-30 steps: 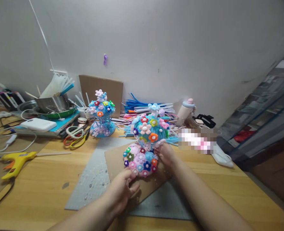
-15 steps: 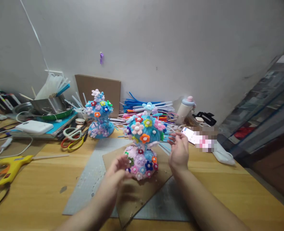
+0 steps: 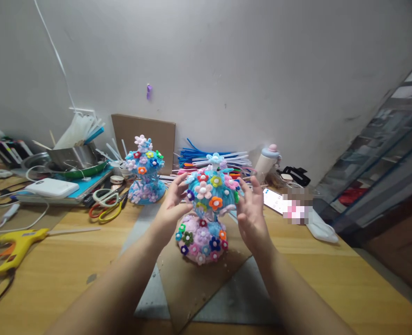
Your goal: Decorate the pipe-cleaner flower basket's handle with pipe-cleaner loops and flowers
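Observation:
A fuzzy tree-like ornament covered with colourful flowers (image 3: 215, 191) stands upright on a brown cardboard sheet (image 3: 199, 288). My left hand (image 3: 173, 202) is at the left side of its blue rounded top, fingers apart, close to or touching the flowers. On the other side my right hand (image 3: 253, 211) has its fingers spread beside the top's right edge. Neither hand is closed round the ornament; whether the fingertips touch it is hard to tell. The pink flowered base (image 3: 202, 242) rests below, between my wrists.
A similar ornament (image 3: 145, 170) stands back left, near scissors (image 3: 108, 204). A yellow glue gun (image 3: 21, 244) lies far left. Behind are pipe cleaners (image 3: 195, 153) and a bottle (image 3: 267, 160); a phone (image 3: 274, 200) lies at the right.
My left hand has moved up from the ornament's base to the left of its top. My right hand has turned and its fingers have spread. The view has shifted slightly.

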{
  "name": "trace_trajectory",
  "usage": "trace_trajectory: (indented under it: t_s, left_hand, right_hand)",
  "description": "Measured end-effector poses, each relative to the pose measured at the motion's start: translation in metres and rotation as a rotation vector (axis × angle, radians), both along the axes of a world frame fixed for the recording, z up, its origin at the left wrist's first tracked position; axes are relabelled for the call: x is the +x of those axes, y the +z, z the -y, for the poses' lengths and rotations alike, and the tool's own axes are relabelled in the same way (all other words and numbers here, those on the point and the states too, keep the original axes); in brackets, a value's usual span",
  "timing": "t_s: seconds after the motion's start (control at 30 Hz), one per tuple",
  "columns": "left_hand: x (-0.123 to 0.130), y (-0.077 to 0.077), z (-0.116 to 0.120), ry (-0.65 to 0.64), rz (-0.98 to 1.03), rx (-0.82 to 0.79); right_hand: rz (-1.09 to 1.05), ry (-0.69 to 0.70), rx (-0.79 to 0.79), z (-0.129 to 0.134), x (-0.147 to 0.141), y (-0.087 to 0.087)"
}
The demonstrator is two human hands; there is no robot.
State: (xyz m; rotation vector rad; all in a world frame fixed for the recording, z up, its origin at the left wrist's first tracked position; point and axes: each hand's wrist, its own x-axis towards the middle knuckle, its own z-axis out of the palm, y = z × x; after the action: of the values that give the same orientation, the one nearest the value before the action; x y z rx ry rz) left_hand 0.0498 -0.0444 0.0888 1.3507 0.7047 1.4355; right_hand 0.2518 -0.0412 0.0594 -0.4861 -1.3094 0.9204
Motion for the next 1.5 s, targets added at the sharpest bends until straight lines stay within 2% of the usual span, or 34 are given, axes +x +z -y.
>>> trace_trajectory:
  t_s: [0.17, 0.3, 0.5, 0.6, 0.67, 0.73, 0.8, 0.9, 0.97, 1.07, 1.17, 1.23, 1.33, 1.43, 1.5]
  left_hand:
    - [0.006, 0.002, 0.008, 0.001, -0.05, 0.007]
    - [0.008, 0.004, 0.011, -0.007, -0.021, -0.035]
    - [0.0, -0.002, 0.005, -0.089, 0.025, -0.086]
    - [-0.005, -0.003, 0.003, -0.103, 0.009, -0.087]
    - [-0.009, 0.0, 0.001, -0.109, -0.029, -0.081]
    - [-0.013, 0.006, -0.002, -0.118, -0.095, -0.078]
    - [-0.018, 0.016, -0.008, -0.118, -0.171, -0.097]
    - [-0.022, 0.039, -0.019, -0.046, -0.276, -0.113]
    - [-0.02, 0.059, -0.026, 0.018, -0.364, -0.049]
    - [-0.012, 0.092, -0.029, 0.051, -0.484, 0.117]
    - [-0.004, 0.115, -0.024, 0.148, -0.61, 0.368]
    - [-0.001, 0.118, -0.018, 0.255, -0.76, 0.539]
    - [0.002, 0.108, -0.011, 0.405, -0.915, 0.688]
    - [0.003, 0.097, -0.003, 0.528, -0.878, 0.693]
    - [0.002, 0.096, 0.0, 0.572, -0.812, 0.602]
  right_hand:
    - [-0.005, 0.039, -0.091, 0.008, -0.01, 0.007]
    - [-0.029, 0.091, -0.078, 0.017, -0.012, 0.009]
    - [0.076, -0.11, -0.184, 0.017, 0.001, 0.013]
    - [0.219, -0.153, -0.134, 0.005, 0.011, 0.028]
    - [0.337, -0.111, -0.074, -0.004, 0.014, 0.043]
    - [0.454, -0.052, -0.046, -0.011, 0.016, 0.059]
    - [0.55, -0.049, -0.043, -0.016, 0.015, 0.073]
    - [0.634, -0.156, 0.031, -0.025, 0.013, 0.091]
    - [0.698, -0.242, 0.216, -0.034, 0.012, 0.099]
    - [0.85, -0.277, 0.504, -0.048, 0.011, 0.109]
    - [0.93, -0.256, 0.567, -0.057, 0.006, 0.114]
    - [0.943, -0.271, 0.561, -0.06, 0.001, 0.114]
    - [0.964, -0.276, 0.56, -0.06, -0.006, 0.112]
    - [0.955, -0.277, 0.567, -0.059, -0.012, 0.109]
    - [0.951, -0.275, 0.563, -0.059, -0.013, 0.108]
